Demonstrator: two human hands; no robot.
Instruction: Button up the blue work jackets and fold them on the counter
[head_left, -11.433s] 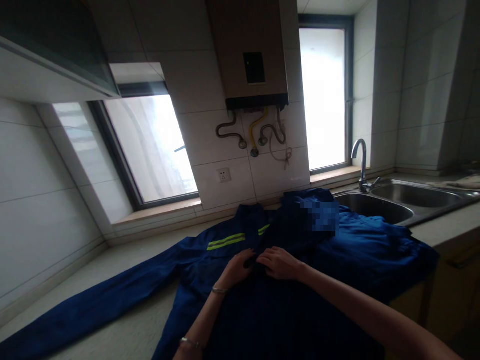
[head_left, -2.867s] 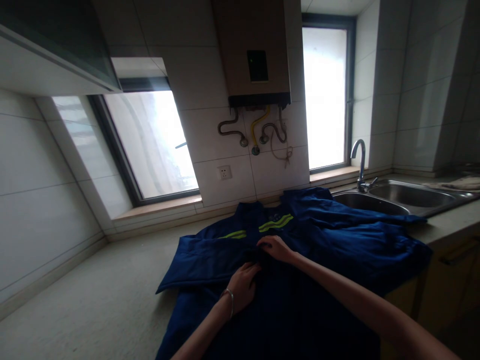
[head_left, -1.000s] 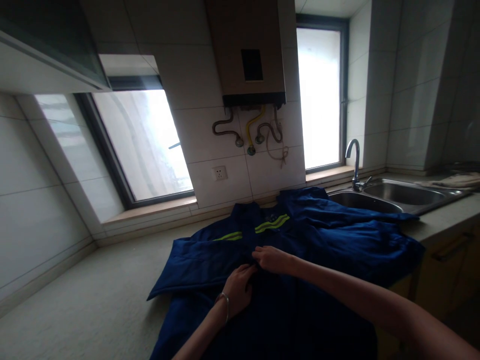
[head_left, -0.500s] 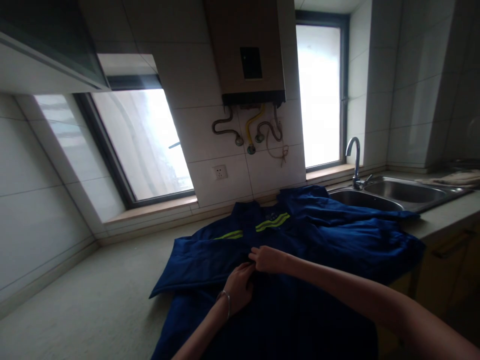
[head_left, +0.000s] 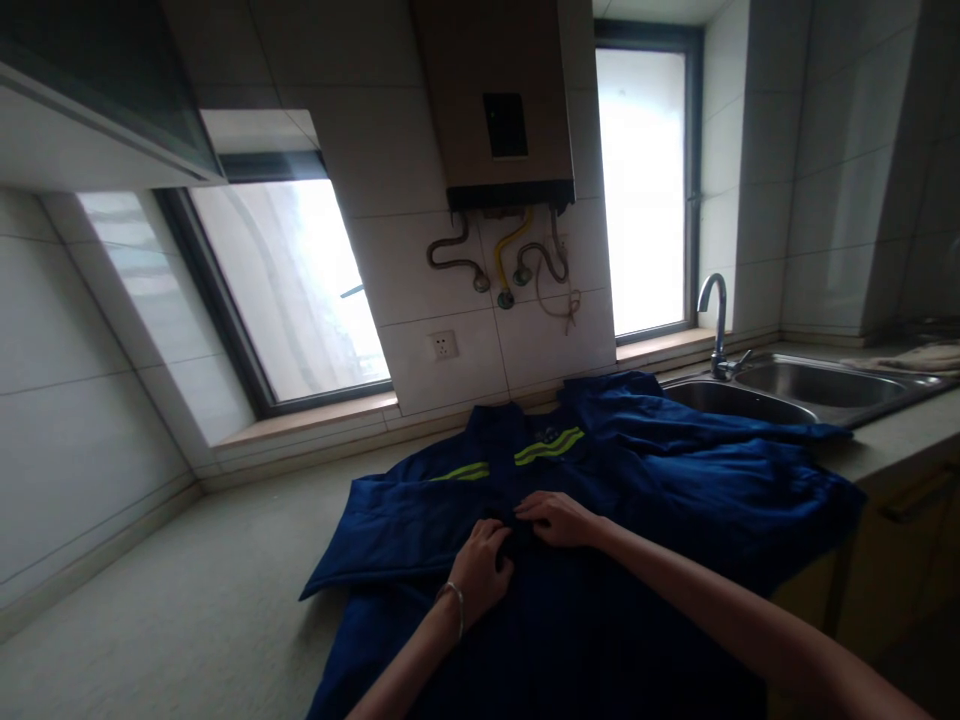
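A dark blue work jacket [head_left: 637, 500] with yellow-green reflective stripes is spread face up, collar toward the wall. Its left-hand sleeve [head_left: 405, 520] is folded across the front. My left hand [head_left: 481, 565], a bangle at its wrist, rests on the middle of the front with fingers curled on the cloth. Just to its right, my right hand [head_left: 559, 520] has bent fingers gathered on the jacket's front, below the chest stripe. A small gap separates the hands. Dark folds hide exactly what part of the cloth the fingertips grip.
Under the jacket runs a pale countertop [head_left: 202, 580]. At the right is a double steel sink [head_left: 825, 385] with a tap [head_left: 718, 320]. A water heater [head_left: 499, 110] with pipes hangs on the wall above a socket [head_left: 442, 345]. A cabinet [head_left: 90, 110] overhangs the upper left.
My hands were touching at the jacket's front and have come apart. The right hand has shifted slightly right; the left has stayed nearly in place. The jacket lies much the same.
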